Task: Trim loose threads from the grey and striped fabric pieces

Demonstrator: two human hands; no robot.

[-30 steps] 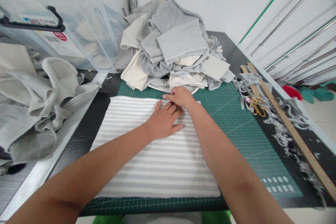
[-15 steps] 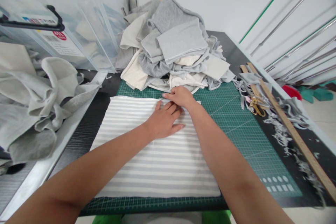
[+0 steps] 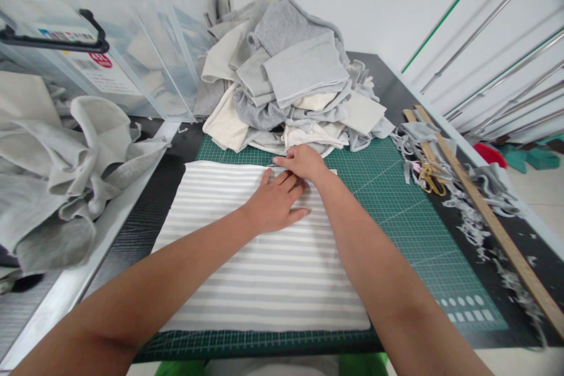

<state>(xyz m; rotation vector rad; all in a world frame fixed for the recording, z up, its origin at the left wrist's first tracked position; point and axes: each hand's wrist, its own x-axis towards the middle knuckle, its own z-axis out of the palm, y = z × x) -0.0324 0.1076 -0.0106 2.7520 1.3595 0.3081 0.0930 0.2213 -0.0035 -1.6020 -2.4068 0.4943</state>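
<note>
Item: rectangular piece of grey-and-white striped knit fabric (image 3: 259, 264), spread flat on a green gridded cutting mat (image 3: 396, 200), its near edge just short of the mat's near border, its far edge near the foot of the cloth heap.

Left hand (image 3: 274, 204): laid palm down on the far half of the striped fabric, fingers extended and loosely together, thumb out to the right; it grips nothing, only presses the cloth.

Right hand (image 3: 302, 163): at the far edge of the striped fabric, just beyond and touching the left fingertips, fingers curled with the tips pinched together at the edge. Whether they hold a small tool or only the cloth cannot be told.

Cutting mat: lies on a black worktop (image 3: 379, 79).

Heap of grey and cream fabric offcuts (image 3: 282, 76): piled at the far end of the mat, just beyond the right hand.

Crumpled pale grey cloth (image 3: 66, 176): on a lower surface to the left of the worktop.

Clear plastic storage box with a black handle (image 3: 110, 41): behind that cloth, far left.

Long wooden ruler (image 3: 484, 217): along the right edge of the worktop, among grey fabric trimmings (image 3: 471, 217).

Gold-handled scissors (image 3: 429, 179): beside the ruler, well apart from both hands.
</note>
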